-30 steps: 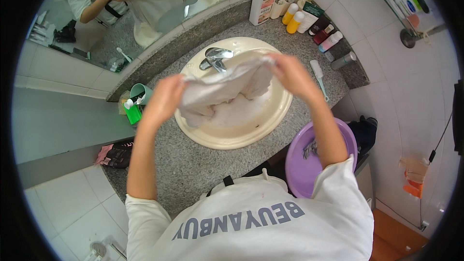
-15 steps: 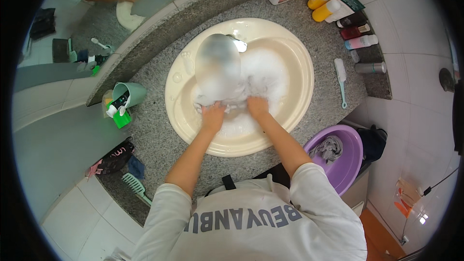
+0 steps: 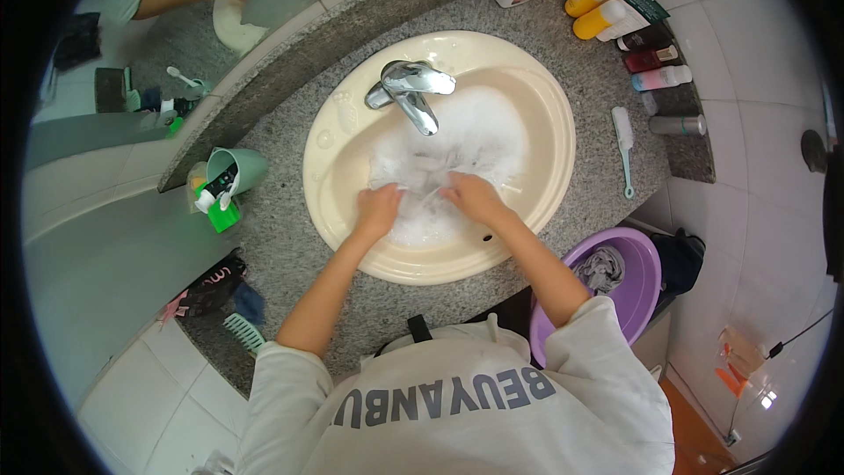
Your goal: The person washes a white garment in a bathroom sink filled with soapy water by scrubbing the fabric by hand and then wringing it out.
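Both my hands are inside a cream oval washbasin [image 3: 547, 211] filled with white suds [image 3: 492, 123]. A soaked, pale greyish cloth [image 3: 425, 178] lies mostly hidden under the foam between them. My left hand [image 3: 380, 209] is closed on the cloth's near left part. On the right side my right hand [image 3: 472, 196] is closed too, its fingers pinching the cloth at the edge of the foam. A chrome tap [image 3: 415, 88] stands at the back of the basin, its spout over the suds.
Right of the basin lies a brush [image 3: 623, 145]; below it sits a purple tub [image 3: 646, 286] with grey cloth [image 3: 605, 271] inside. Bottles [image 3: 600, 19] line the back right. Leftward are a green cup [image 3: 251, 169] and a green comb [image 3: 244, 331] on the granite counter [image 3: 281, 237].
Both hands have drawn slightly apart, with the forearms spreading outward. The cloth has sunk lower into the suds between them. The tap now shows fully.
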Available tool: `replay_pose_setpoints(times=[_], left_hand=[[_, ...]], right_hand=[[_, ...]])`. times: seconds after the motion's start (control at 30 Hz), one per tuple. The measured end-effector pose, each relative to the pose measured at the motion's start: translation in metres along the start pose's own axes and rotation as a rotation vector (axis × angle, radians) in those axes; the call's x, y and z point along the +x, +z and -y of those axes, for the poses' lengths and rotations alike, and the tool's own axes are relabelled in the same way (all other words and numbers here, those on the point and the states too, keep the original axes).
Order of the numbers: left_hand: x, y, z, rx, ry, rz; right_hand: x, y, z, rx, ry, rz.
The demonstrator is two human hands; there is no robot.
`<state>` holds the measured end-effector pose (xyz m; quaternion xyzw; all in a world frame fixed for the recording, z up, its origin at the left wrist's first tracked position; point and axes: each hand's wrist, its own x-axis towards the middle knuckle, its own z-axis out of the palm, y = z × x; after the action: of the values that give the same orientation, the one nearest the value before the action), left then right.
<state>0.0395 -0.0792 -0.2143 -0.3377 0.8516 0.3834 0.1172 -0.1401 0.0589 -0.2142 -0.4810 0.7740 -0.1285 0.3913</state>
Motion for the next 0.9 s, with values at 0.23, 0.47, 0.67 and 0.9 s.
replay_pose_setpoints(times=[0.23, 0.47, 0.67, 0.9], left_hand=[[-0.069, -0.108, -0.016, -0.365, 0.141, -0.377], [-0.128, -0.210, -0.096, -0.408, 0.296, -0.507], [-0.186, -0.292, -0.166, -0.549, 0.502, -0.565], [-0.237, -0.346, -0.219, -0.657, 0.575, -0.741]], right_hand=[[-0.075, -0.112, 0.039, 0.133, -0.181, -0.364], [-0.139, -0.209, 0.109, 0.148, -0.248, -0.567], [-0.192, -0.281, 0.172, 0.033, -0.457, -0.778], [-0.246, -0.338, 0.229, 0.105, -0.663, -0.849]])
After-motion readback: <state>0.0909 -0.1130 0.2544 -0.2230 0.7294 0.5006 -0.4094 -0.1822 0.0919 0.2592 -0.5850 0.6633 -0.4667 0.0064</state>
